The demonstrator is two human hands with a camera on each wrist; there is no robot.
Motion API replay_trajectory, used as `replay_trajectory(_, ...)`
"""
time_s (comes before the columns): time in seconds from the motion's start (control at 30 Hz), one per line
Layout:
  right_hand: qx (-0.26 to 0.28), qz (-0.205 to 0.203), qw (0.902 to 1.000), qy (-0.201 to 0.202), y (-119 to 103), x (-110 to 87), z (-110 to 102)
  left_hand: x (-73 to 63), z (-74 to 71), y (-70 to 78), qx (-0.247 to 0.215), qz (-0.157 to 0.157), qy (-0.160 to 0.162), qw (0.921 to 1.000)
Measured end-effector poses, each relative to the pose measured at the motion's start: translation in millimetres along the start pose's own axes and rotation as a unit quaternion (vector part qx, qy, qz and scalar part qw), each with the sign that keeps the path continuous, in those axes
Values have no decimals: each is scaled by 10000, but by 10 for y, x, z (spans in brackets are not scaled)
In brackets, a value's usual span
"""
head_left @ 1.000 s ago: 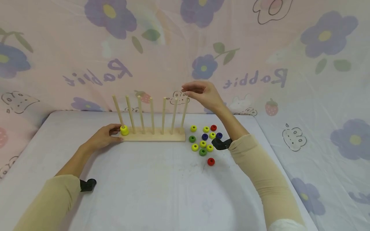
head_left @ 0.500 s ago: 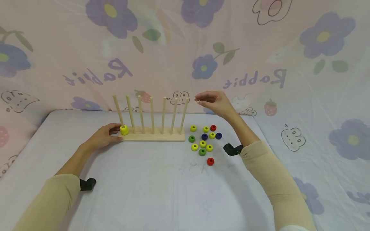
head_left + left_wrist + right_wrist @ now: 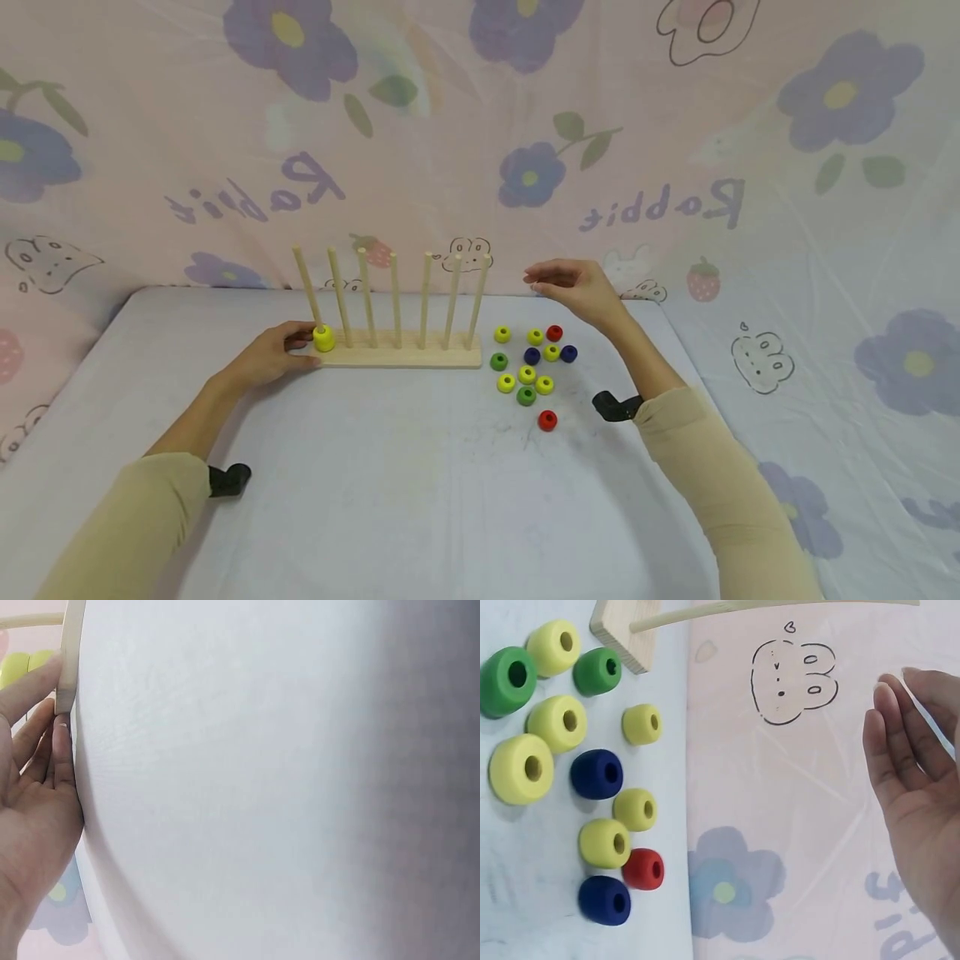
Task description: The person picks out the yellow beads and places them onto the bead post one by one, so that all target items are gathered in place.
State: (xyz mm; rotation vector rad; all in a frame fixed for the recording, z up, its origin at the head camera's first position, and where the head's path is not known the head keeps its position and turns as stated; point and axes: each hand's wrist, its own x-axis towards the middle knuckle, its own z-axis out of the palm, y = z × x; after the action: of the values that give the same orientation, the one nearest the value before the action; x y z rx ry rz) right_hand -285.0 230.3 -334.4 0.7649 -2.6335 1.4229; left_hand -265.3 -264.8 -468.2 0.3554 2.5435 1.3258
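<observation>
A wooden peg board with several upright pegs stands toward the back of the table. My left hand holds its left end, thumb at the front edge and fingers behind; the left wrist view shows the fingers at the base's end. Yellow beads sit stacked at the bottom of the leftmost peg, beside that hand; the other pegs are bare. My right hand hovers above the table, right of the rightmost peg, thumb and fingers loosely bent with nothing between them.
Loose beads lie right of the board: several yellow ones, two green, two blue and two red, one red bead nearer the front. A printed cloth hangs behind the white table.
My right hand has moved right and down, away from the top of the rightmost peg. The left hand and the board have stayed in place.
</observation>
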Motion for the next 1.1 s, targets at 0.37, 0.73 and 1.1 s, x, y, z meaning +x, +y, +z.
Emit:
replay_trajectory(0.37, 34, 397, 9992, 43, 304, -249, 26, 8, 7, -5, 20, 27, 13, 10000)
replay_trajectory(0.73, -215, 573, 9979, 197, 550, -445, 21, -21, 6, 5, -39, 8, -19, 10000)
replay_trajectory(1.1, -202, 1330, 9902, 363, 828, -675, 97, -17, 1, 2, -40, 69, -25, 10000)
